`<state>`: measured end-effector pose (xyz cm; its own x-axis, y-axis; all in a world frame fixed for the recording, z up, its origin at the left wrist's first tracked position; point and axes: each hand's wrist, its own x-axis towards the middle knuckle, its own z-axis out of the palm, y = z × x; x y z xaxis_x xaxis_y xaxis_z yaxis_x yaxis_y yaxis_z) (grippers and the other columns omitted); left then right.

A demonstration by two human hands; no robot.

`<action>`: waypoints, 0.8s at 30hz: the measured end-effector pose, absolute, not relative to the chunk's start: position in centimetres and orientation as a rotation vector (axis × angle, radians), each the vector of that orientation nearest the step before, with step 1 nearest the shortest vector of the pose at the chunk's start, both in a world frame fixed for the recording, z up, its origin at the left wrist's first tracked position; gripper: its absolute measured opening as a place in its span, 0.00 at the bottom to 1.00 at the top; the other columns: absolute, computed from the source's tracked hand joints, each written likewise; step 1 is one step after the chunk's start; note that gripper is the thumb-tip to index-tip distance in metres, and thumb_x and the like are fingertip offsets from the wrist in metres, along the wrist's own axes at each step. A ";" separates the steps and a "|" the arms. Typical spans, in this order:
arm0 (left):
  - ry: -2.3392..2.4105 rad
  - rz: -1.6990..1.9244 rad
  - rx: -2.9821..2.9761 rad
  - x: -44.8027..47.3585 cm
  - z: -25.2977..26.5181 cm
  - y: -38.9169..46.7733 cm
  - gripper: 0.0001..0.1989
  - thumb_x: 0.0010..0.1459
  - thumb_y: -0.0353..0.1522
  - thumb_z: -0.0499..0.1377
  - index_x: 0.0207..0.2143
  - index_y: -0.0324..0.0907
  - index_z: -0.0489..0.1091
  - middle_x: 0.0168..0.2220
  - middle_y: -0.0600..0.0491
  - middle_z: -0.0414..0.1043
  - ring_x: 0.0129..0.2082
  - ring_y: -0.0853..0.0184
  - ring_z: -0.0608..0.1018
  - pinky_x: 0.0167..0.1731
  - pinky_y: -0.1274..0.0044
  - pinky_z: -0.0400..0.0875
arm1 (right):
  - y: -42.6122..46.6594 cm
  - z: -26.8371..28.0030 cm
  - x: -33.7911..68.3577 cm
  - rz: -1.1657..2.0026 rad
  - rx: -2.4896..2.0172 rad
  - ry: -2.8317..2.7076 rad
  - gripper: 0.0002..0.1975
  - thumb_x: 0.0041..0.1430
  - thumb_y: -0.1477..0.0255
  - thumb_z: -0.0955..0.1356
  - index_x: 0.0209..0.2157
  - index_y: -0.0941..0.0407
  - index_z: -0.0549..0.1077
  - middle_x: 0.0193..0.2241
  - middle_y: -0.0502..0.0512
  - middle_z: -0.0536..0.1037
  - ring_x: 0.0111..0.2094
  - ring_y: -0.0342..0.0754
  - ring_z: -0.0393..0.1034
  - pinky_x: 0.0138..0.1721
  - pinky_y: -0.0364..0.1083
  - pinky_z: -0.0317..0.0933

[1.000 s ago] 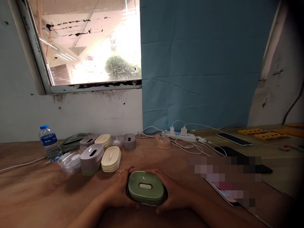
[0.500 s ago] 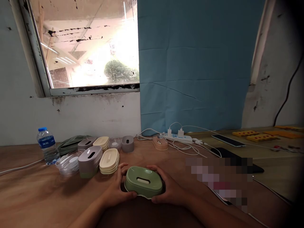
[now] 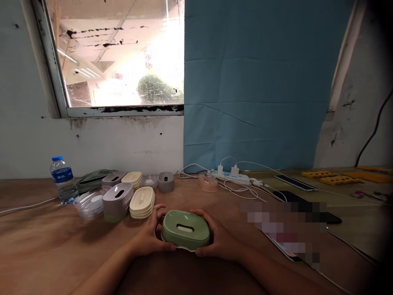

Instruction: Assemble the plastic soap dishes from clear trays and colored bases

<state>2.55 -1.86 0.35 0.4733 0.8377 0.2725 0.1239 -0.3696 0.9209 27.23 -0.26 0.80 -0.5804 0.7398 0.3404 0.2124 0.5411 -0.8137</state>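
Note:
A green oval box [image 3: 186, 219] with a long slot in its rounded top is between my hands near the table's front edge. Something cream shows through the slot, and a thin pale rim runs along the box's lower edge. My left hand [image 3: 155, 233] grips the left end, its thumb along the near lower edge. Around the right end curls my right hand [image 3: 211, 235], its thumb at the near side too. Just beyond my left fingers is a stack of cream lids [image 3: 142, 203]. The box's underside is hidden.
Lilac-grey slotted boxes [image 3: 115, 207], clear plastic pieces [image 3: 92, 201] and a water bottle [image 3: 63, 180] stand on the left. A peach box [image 3: 207, 182] lies near a power strip [image 3: 227, 176] with loose cables. Phones [image 3: 296, 182] and a blurred patch are on the right.
The whole view has shifted slightly, with the background moving up and a little right. Both hands keep hold of the green box, which sits almost where it was.

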 end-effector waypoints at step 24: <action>1.306 0.644 2.370 3.0 1.2 -2.6 0.23 0.40 0.41 0.62 0.41 0.46 0.64 0.45 0.51 0.63 0.46 0.59 0.64 0.47 0.68 0.58 | 2.1 0.1 27.7 1.261 -0.815 -1.323 0.20 0.50 0.56 0.64 0.37 0.56 0.71 0.36 0.57 0.75 0.40 0.55 0.67 0.42 0.52 0.61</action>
<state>2.99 -2.58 1.17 0.4696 0.8560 0.2164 0.6927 -0.5092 0.5107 27.68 2.09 0.07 -0.1821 0.9542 0.2376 -0.1910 0.2027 -0.9604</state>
